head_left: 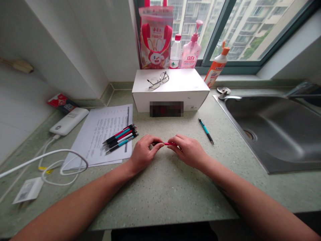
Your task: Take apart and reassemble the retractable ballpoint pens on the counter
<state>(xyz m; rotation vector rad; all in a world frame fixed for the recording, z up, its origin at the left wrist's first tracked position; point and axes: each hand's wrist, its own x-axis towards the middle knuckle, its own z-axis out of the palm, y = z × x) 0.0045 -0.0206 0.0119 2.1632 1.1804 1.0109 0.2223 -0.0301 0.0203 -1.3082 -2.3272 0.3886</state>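
from where i stand, the left hand (pixel 145 150) has its thumb and fingers pinched on the dark end of a red pen (pixel 169 144), and the right hand (pixel 187 149) grips the red barrel from the other side. the pen lies level between the two, over the bare desk (pixel 160 194) in front of the white box (pixel 170 100). only a short stretch of it shows, so i can't tell whether it is whole or in two parts.

my worry is that pinch: so little of the pen is held by the fingertips that a hard twist or pull could make it slip, and if a part came loose suddenly, a small piece could skip off across the stone. the sink (pixel 250 147) lies open to the right, with a drain (pixel 249 135) a small bit could roll to.

the blue pen (pixel 206 131) lies alone between the right hand and the sink; a careless sweep of that wrist might send it rolling. the heap of pens (pixel 121 137) on the papers (pixel 100 134) sits just beyond the left hand, some crossing the sheet's edge, so a knock from the knuckles could scatter them. the white cable (pixel 82 157) looping near the left forearm could snag if the arm swung outward.
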